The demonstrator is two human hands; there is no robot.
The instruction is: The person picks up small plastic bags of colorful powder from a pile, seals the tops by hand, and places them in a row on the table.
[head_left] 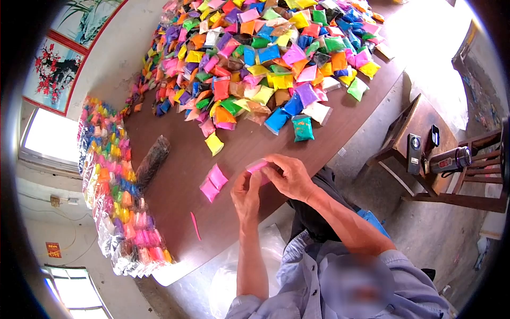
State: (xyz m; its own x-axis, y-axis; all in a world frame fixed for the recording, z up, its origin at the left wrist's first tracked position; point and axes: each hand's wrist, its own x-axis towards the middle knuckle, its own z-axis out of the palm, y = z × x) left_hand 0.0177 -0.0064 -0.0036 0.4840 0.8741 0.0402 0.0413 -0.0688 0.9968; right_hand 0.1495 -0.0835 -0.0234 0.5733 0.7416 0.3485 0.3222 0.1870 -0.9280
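Between my two hands is a small pink packet (257,166), held just above the near part of the brown table (175,207). My left hand (246,195) pinches its lower left side. My right hand (289,178) grips it from the right, with fingers curled over its top edge. Part of the packet is hidden by my fingers. Just left of my hands, pink packets (214,183) lie together on the tabletop. Farther left is a thin pink stick-like piece (196,226). A yellow packet (214,143) lies beyond the pink ones.
A large heap of colourful packets (265,58) covers the far table. Clear bags of coloured packets (117,196) line the left edge, beside a dark wrapped roll (153,160). At right, a wooden stool (396,141) bears a flask (449,159) and a phone-like device (414,154).
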